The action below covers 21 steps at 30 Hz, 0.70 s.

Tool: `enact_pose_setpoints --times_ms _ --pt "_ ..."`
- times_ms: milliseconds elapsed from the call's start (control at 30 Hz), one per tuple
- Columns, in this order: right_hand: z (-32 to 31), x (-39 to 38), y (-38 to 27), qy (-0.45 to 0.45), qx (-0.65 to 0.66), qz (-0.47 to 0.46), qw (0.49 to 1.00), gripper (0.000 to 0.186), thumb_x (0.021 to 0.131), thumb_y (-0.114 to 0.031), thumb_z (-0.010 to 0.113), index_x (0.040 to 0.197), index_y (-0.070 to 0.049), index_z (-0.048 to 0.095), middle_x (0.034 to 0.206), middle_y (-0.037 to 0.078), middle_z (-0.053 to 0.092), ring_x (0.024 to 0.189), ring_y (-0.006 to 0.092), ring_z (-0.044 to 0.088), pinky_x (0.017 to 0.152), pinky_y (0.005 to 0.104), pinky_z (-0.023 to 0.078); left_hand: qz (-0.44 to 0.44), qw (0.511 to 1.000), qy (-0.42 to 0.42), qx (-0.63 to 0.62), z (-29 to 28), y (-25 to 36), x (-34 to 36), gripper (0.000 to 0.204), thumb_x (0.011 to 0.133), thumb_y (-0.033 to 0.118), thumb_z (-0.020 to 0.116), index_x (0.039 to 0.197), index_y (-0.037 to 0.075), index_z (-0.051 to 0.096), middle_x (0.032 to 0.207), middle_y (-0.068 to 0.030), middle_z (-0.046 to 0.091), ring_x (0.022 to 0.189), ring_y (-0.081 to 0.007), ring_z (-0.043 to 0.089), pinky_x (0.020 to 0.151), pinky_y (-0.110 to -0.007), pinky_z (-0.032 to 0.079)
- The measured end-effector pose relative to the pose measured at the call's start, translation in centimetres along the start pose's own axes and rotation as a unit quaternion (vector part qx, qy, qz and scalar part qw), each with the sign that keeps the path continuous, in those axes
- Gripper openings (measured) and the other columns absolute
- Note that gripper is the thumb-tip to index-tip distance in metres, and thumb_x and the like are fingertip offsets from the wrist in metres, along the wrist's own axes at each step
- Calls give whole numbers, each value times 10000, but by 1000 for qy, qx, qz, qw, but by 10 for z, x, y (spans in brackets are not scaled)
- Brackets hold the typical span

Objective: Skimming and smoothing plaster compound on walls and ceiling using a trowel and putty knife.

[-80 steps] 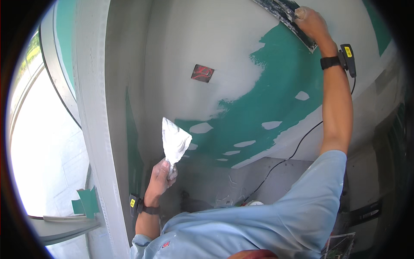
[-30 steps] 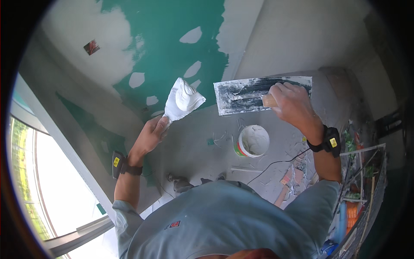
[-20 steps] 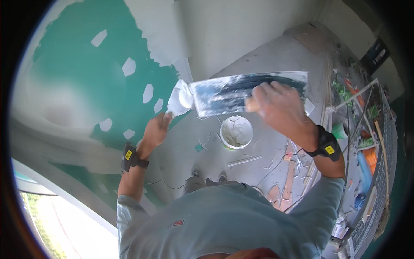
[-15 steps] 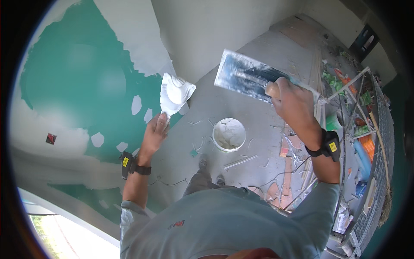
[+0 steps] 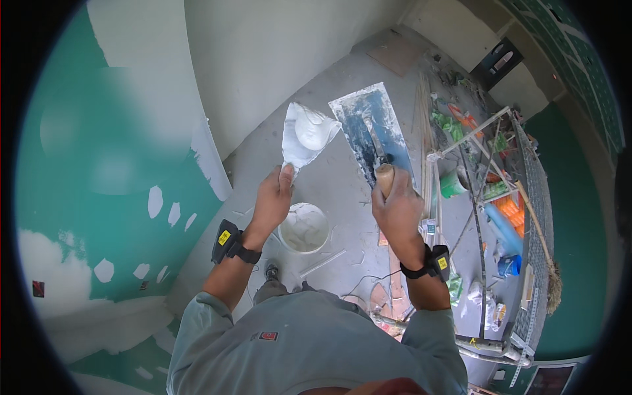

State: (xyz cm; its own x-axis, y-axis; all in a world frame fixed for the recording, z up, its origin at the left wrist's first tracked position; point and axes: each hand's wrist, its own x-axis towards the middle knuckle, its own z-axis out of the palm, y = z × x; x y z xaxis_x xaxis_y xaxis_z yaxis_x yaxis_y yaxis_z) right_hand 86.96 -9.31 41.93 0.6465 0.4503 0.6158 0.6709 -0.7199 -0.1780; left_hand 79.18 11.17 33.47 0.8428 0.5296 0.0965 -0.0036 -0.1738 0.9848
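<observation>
My left hand (image 5: 273, 197) grips the handle of a wide putty knife (image 5: 296, 150), its blade heaped with white joint compound (image 5: 315, 128). My right hand (image 5: 399, 205) is wrapped round the wooden handle of a rectangular plastering trowel (image 5: 375, 131), whose blue-grey face is smeared with white. The two tools are held up side by side, close together but apart. Below them a round white bucket (image 5: 304, 228), part filled with white compound, stands on the floor, partly behind my left hand. To the left is a green board wall (image 5: 125, 217) with white patches.
A metal scaffold frame (image 5: 471, 138) with a mesh platform (image 5: 536, 217) stands at the right. Beyond it lie orange and green bags, a blue container (image 5: 509, 265) and scraps. A broom (image 5: 553, 286) leans there. A cable (image 5: 368, 276) and offcuts lie on the floor near my feet.
My view has turned to the right, away from the green wall. The trowel has swung from lying crosswise to pointing away from me, and both hands have come closer together.
</observation>
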Motion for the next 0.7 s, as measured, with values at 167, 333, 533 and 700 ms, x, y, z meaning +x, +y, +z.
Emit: enact_pose_setpoints --times_ms 167,333,533,700 --pt "14 0 -14 -30 -76 -42 996 392 649 -98 657 984 -29 465 806 115 501 539 246 592 442 306 485 -65 992 -35 -101 7 -8 14 437 946 400 350 812 10 494 604 5 427 522 -77 387 478 -251 334" --pt "29 -2 -1 -51 -126 -70 988 262 696 -62 589 926 -28 470 774 103 504 540 212 597 429 289 482 -137 980 -56 -131 9 -6 26 431 939 429 354 837 35 496 606 14 406 498 -55 360 423 -217 289" --pt "36 -26 52 -68 -143 -31 987 158 730 -68 558 859 -50 468 752 94 515 570 209 605 442 295 489 -102 991 -69 -56 11 10 54 443 937 435 350 862 31 517 625 4 425 508 -70 381 439 -223 317" --pt "31 -43 87 -126 -115 -72 983 146 751 -90 535 889 -67 497 801 99 517 603 233 592 457 349 480 23 988 -129 86 53 -21 34 458 950 387 342 954 -19 555 815 -128 580 791 -244 535 757 -363 422"
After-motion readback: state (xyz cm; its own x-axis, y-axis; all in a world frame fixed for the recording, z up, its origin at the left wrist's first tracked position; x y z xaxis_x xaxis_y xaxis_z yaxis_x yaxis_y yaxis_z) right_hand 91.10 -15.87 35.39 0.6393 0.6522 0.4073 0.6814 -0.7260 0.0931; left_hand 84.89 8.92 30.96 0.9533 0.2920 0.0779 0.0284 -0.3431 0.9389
